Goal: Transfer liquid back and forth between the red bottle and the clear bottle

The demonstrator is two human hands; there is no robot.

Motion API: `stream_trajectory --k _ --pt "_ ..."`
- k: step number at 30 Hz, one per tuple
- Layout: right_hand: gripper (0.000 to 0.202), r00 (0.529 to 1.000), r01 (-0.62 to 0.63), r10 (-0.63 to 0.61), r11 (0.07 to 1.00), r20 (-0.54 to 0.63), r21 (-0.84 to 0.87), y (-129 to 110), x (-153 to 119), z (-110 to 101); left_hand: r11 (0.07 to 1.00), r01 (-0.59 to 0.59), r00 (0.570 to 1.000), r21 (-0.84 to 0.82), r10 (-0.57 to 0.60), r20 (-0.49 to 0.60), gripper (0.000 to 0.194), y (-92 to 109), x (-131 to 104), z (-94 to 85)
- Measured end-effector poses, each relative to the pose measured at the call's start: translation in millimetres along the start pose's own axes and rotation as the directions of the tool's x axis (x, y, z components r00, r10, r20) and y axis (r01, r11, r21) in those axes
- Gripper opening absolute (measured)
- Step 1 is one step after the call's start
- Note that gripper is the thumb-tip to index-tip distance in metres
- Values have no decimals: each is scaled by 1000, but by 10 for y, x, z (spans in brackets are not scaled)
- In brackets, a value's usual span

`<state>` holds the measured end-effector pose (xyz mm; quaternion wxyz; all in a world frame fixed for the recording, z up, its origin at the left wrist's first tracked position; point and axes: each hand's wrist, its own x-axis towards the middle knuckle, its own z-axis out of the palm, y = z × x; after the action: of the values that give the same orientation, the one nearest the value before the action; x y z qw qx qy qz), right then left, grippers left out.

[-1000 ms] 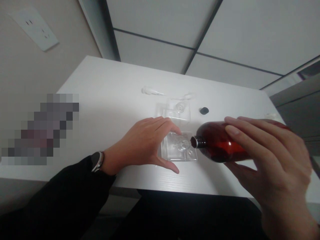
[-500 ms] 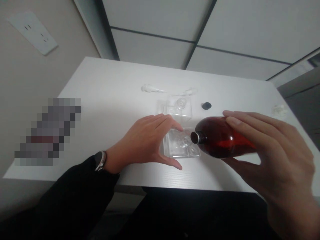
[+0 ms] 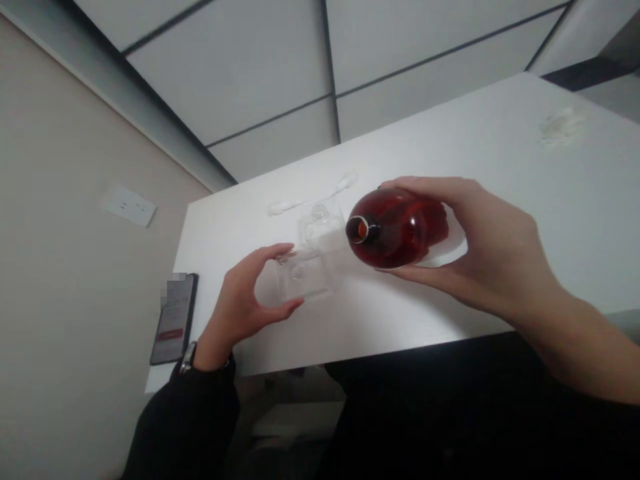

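My right hand is wrapped around an uncapped amber bottle. The bottle leans with its open mouth toward the left and the camera, and dark reddish-brown shows through its wall. To the left, my left hand spans a clear plastic box with shaped hollows on the white table. Its thumb and fingertips meet the near and far edges of this box. Just behind lies a second clear box, partly covered by the first. The bottle mouth is to the right of both boxes, not over them.
A thin white, translucent item lies behind the boxes. At the left edge of the white table is a phone. A crumpled whitish piece is at the far right. Wall and cabinet panels border the table.
The camera view has turned and shifted. My left thumb has closed in to the box edge. The bottle's mouth now points more toward the camera, and the black cap is no longer visible.
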<state>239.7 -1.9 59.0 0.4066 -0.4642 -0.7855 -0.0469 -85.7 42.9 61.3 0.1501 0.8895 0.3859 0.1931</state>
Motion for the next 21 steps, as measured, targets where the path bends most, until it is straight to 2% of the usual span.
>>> stream_trajectory --k 6,9,12,16,21 --pt "53 996 -71 75 995 -51 77 40 -59 55 976 199 979 86 -202 39 68 -247 -158 -204" --pt "58 993 -76 83 994 -84 83 37 -73 89 970 239 968 53 -242 65 72 -375 -221 -285" --pt "60 985 -82 91 994 -144 67 34 -72 125 961 271 953 49 -275 128 83 -412 -219 -387" --pt "61 977 -94 101 994 -186 48 50 -68 156 961 265 959 83 -271 79 91 -239 19 -435" --pt "65 978 -85 86 996 -192 15 90 -102 181 955 168 968 245 -207 145 94 72 565 -193"
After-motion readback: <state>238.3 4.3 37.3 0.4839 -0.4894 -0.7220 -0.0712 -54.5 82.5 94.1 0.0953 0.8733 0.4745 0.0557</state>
